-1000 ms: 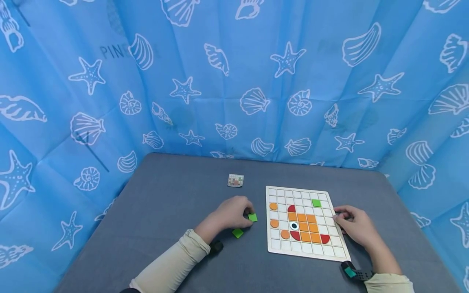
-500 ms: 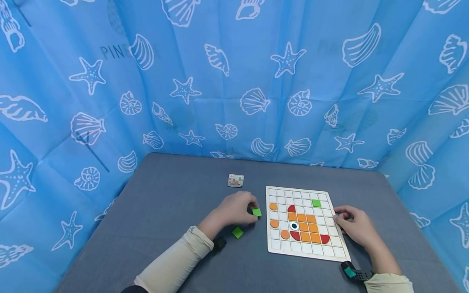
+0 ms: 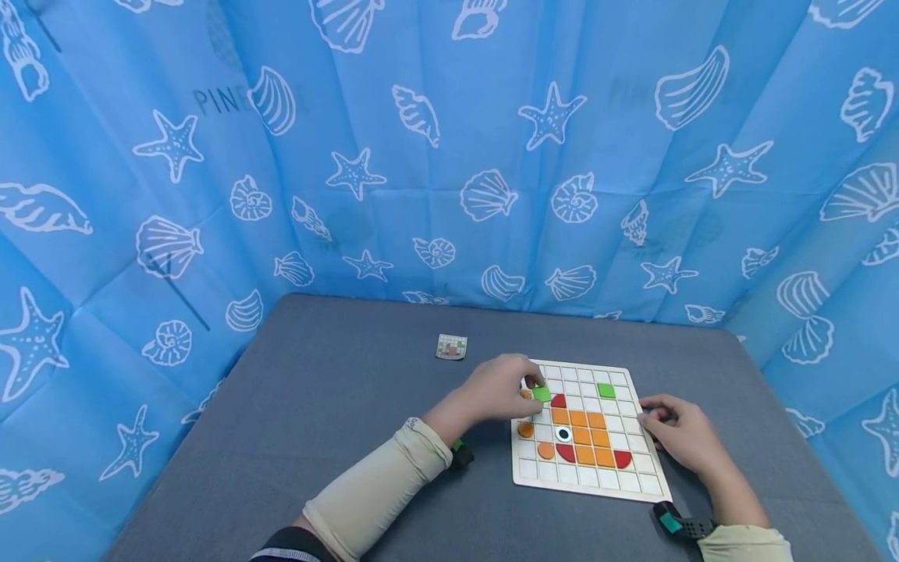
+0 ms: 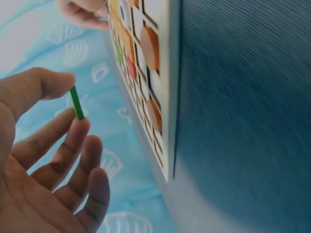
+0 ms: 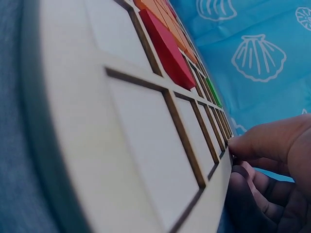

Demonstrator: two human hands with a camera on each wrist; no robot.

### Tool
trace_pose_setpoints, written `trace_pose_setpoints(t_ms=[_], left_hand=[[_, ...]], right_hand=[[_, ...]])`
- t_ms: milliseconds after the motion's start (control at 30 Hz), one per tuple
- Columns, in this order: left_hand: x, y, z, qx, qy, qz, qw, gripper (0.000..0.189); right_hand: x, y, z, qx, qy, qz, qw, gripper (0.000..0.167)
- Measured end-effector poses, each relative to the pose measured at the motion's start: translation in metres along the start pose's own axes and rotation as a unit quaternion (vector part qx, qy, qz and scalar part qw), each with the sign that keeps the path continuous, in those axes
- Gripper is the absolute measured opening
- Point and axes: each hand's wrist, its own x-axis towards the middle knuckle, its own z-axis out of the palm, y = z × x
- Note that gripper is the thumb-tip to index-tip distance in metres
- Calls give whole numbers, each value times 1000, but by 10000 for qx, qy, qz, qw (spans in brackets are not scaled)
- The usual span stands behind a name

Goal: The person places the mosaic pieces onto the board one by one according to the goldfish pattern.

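My left hand pinches a green square tile between thumb and fingertips, over the upper left of a white grid board. In the left wrist view the tile is seen edge-on, apart from the board. Orange squares, red rounded pieces and a white eye piece lie together in the grid. Orange discs are along its left side, one partly covered by my left hand. My right hand holds the board's right edge, thumb at the rim.
Another green square sits in the board's upper right. A small printed card lies behind the board on the grey tabletop. Beside my left wrist, a sliver of a loose green tile shows. A blue shell-patterned curtain surrounds the table.
My left hand has carried the green tile rightward from the tabletop to over the board's left part. The left forearm now mostly hides the other loose green tile. My right hand has stayed put.
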Motion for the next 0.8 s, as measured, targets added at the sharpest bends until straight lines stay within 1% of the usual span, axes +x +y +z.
trace_pose_setpoints(t_ms=[167,333,600,700,800], left_hand=[[19,11,10,69,32,186,9998,26],[38,20,21,140,-62,266,9995,28],[63,45,32,433,-367,215,9982,30],[72,54,37,516,-473,147,9974,29],[79,60,44,595,-586,40,9965,27]], right_hand=[[0,1,0,2,0,21,10000,41],[1,1,0,17,-3,20,10000,41],[1,0,-1,49,-42,24,10000,41],[1,0,-2,84,-89,49,9999,42],[1,0,-2,94,-135,70,9998,42]])
